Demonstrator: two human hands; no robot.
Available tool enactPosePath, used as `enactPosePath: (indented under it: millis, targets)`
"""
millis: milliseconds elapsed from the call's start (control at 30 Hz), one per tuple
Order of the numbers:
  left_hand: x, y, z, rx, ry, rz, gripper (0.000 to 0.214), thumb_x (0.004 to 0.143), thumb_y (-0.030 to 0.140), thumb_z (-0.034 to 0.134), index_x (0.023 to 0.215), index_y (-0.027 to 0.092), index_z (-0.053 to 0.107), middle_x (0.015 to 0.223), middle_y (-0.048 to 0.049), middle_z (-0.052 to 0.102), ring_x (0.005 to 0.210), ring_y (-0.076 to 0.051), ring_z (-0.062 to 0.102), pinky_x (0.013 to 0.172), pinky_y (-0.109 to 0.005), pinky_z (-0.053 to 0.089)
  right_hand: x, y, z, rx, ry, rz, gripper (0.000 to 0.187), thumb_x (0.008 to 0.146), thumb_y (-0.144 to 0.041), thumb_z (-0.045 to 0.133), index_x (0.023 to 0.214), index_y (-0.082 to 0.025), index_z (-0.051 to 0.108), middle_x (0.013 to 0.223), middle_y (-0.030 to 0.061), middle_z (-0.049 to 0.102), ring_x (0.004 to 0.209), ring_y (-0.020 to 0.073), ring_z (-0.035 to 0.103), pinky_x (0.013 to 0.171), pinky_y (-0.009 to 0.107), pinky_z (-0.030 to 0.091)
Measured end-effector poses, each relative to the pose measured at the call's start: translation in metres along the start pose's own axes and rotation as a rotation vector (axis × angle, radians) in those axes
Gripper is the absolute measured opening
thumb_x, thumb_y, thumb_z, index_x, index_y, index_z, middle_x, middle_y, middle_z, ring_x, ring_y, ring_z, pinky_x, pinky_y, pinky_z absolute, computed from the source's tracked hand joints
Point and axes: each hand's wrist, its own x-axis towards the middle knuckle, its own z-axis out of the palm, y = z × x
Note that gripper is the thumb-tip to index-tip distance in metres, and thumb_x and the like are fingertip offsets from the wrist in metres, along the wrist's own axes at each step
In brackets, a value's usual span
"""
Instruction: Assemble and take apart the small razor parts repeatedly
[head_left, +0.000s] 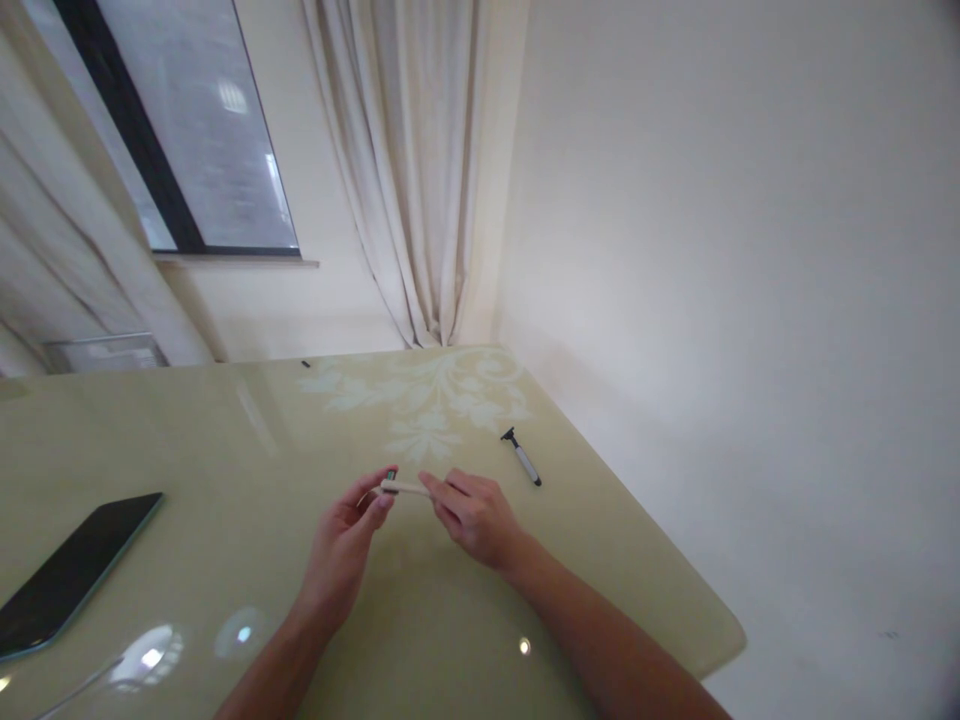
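Over the middle of a glossy pale-green table (225, 450), both my hands hold a small cream-coloured razor (403, 488) level between them. My left hand (346, 540) pinches its head end with thumb and fingertips. My right hand (472, 515) grips the handle end, fingers curled. A second razor (522, 456), white handle with a black head, lies on the table just beyond my right hand, not touched.
A dark tablet (71, 570) lies flat at the table's left. The table's right edge (645, 500) runs diagonally beside a white wall. Behind are a window (195, 130), cream curtains (409, 170) and a tiny dark speck (305, 364) near the far edge.
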Motion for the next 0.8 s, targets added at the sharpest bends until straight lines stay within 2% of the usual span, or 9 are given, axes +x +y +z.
enactPosePath:
  millis: [100,233,300,400,467,567,667,800]
  targets:
    - [-0.0007,0.0020,0.0013,0.029,0.007,0.001,0.066,0.061,0.059,0.092,0.112,0.019,0.081,0.072,0.0021,0.060,0.069,-0.013,0.046,0.064,-0.024,0.037,0.0004,-0.0015,-0.0010,-0.044,-0.002,0.074,0.040,0.107,-0.024,0.048,0.143,-0.018,0.064,0.092,0.0096,0.068,0.075,0.0188,0.063,0.070,0.028,0.051]
    - [0.0005,0.0030,0.0005,0.015,0.033,-0.002,0.068,0.060,0.060,0.092,0.114,0.020,0.080,0.077,0.0010,0.064,0.068,-0.013,0.045,0.063,-0.024,0.037,-0.0004,-0.0045,0.0019,0.096,-0.018,0.019,0.039,0.106,-0.026,0.049,0.142,-0.019,0.065,0.090,0.0071,0.069,0.074,0.0167,0.063,0.070,0.024,0.050]
    - [0.0015,0.0024,-0.0009,0.029,0.015,0.023,0.066,0.061,0.057,0.092,0.114,0.020,0.080,0.081,0.0000,0.066,0.071,-0.013,0.048,0.067,-0.025,0.039,-0.0002,-0.0042,0.0028,0.120,-0.001,0.041,0.038,0.106,-0.025,0.050,0.140,-0.020,0.066,0.090,0.0062,0.069,0.073,0.0153,0.063,0.070,0.023,0.049]
    - [0.0018,0.0005,-0.0020,0.069,-0.026,0.048,0.061,0.066,0.056,0.090,0.114,0.020,0.080,0.079,0.0001,0.065,0.074,-0.015,0.052,0.071,-0.026,0.041,0.0009,-0.0027,0.0016,-0.022,0.004,0.103,0.039,0.105,-0.022,0.049,0.141,-0.018,0.065,0.092,0.0086,0.070,0.072,0.0166,0.063,0.068,0.025,0.049]
    - [0.0010,-0.0004,-0.0014,0.062,-0.015,0.034,0.061,0.067,0.058,0.089,0.114,0.020,0.081,0.079,-0.0005,0.066,0.073,-0.014,0.051,0.069,-0.025,0.041,0.0010,-0.0038,0.0003,-0.089,-0.009,0.089,0.041,0.106,-0.022,0.047,0.143,-0.016,0.063,0.093,0.0102,0.070,0.071,0.0177,0.062,0.066,0.027,0.048]
    - [-0.0004,0.0003,0.0002,-0.002,0.034,0.008,0.065,0.063,0.059,0.091,0.114,0.020,0.081,0.079,-0.0004,0.065,0.068,-0.012,0.046,0.063,-0.024,0.038,0.0002,-0.0078,0.0004,0.008,-0.022,0.026,0.040,0.107,-0.025,0.048,0.143,-0.018,0.064,0.091,0.0080,0.070,0.071,0.0165,0.063,0.066,0.025,0.048]
    - [-0.0010,0.0020,0.0012,-0.013,0.030,0.015,0.066,0.061,0.057,0.092,0.114,0.020,0.081,0.077,0.0004,0.064,0.067,-0.012,0.045,0.062,-0.024,0.038,-0.0001,-0.0081,0.0024,0.129,-0.002,0.060,0.036,0.107,-0.028,0.050,0.138,-0.021,0.067,0.088,0.0048,0.069,0.071,0.0144,0.063,0.067,0.023,0.048]
    - [-0.0005,0.0015,0.0010,0.019,0.002,0.008,0.062,0.062,0.057,0.092,0.111,0.020,0.082,0.082,-0.0012,0.067,0.072,-0.013,0.050,0.067,-0.024,0.041,-0.0001,-0.0051,0.0025,-0.071,0.018,0.120,0.039,0.106,-0.023,0.049,0.140,-0.017,0.065,0.090,0.0073,0.071,0.070,0.0160,0.063,0.065,0.025,0.048]
